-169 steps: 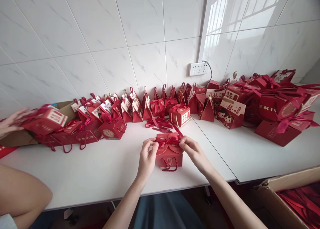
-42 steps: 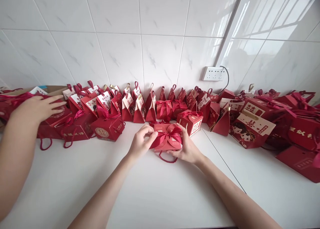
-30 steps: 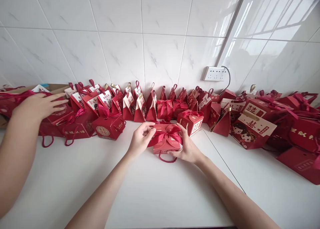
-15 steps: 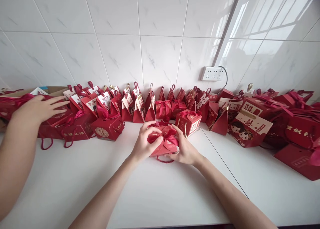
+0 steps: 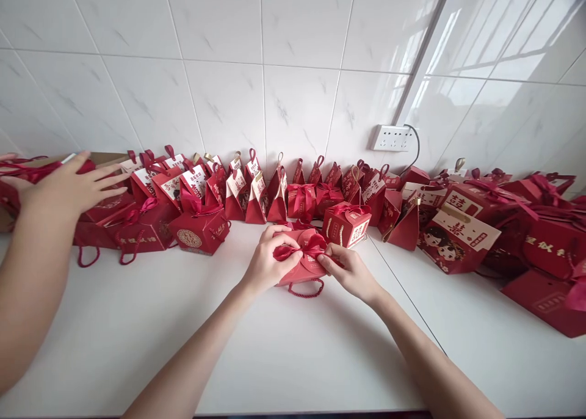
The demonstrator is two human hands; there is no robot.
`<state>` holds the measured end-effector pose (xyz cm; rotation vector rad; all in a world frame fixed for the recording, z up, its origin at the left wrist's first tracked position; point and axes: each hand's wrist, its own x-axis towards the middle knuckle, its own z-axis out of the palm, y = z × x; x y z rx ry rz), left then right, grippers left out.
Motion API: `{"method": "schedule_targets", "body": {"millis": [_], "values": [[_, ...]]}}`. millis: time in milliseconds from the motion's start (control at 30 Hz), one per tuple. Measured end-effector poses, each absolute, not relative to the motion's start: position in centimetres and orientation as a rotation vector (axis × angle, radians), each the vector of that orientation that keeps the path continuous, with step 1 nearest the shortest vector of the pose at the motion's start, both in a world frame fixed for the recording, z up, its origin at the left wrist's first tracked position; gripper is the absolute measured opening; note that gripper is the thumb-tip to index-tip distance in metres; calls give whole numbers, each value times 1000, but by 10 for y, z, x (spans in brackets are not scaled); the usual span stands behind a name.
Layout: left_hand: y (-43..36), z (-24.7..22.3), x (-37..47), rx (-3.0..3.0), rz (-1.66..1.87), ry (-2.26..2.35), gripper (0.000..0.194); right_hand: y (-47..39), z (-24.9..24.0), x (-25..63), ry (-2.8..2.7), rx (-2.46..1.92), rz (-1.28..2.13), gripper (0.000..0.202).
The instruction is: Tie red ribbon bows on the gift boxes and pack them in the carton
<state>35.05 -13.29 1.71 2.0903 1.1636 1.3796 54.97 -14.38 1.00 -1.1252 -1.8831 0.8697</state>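
Note:
A red gift box point(image 5: 300, 271) sits on the white table in front of me, a red ribbon bow point(image 5: 314, 245) on its top and a twisted red cord handle point(image 5: 306, 292) hanging over its near side. My left hand point(image 5: 270, 257) pinches the bow's left loop between thumb and fingers. On the right side of the bow, my right hand point(image 5: 347, 269) pinches the ribbon between thumb and forefinger. Just behind my right hand stands a smaller red box point(image 5: 347, 223) with a pale cord handle.
Red and white gift boxes point(image 5: 196, 226) line the tiled wall, with larger ones point(image 5: 460, 236) piled at the right. Another person's hand point(image 5: 73, 190) reaches over boxes at the left. A power strip point(image 5: 392, 138) is on the wall.
My right hand has moved off the box's side and now pinches the ribbon. The bow's left loop shows wider at my left hand. At the left, the other person's hand has shifted slightly.

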Motion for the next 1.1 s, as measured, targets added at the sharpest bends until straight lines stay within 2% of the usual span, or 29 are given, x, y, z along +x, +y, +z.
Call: {"method": "schedule_targets", "body": {"millis": [133,233,767,867,1000,1100], "values": [[-134,18,352,2075,1383,1201,4,-149,21,554,-1901,-1025,1231,43],[-135,18,352,2064,1351,1228,5,-150,26,557,-1925,-996,1382,46],[-132,16,353,2048,1379,1225,5,-142,27,576,-2060,-1059,1586,39],[-133,16,353,2025,1387,1230,5,-144,32,582,-2064,-1081,1623,43],[-134,15,352,1974,1381,1221,10,-149,36,582,-2018,-921,1962,55],[-136,14,352,1941,1356,1149,19,-154,33,571,-2080,-791,2219,55]]}}
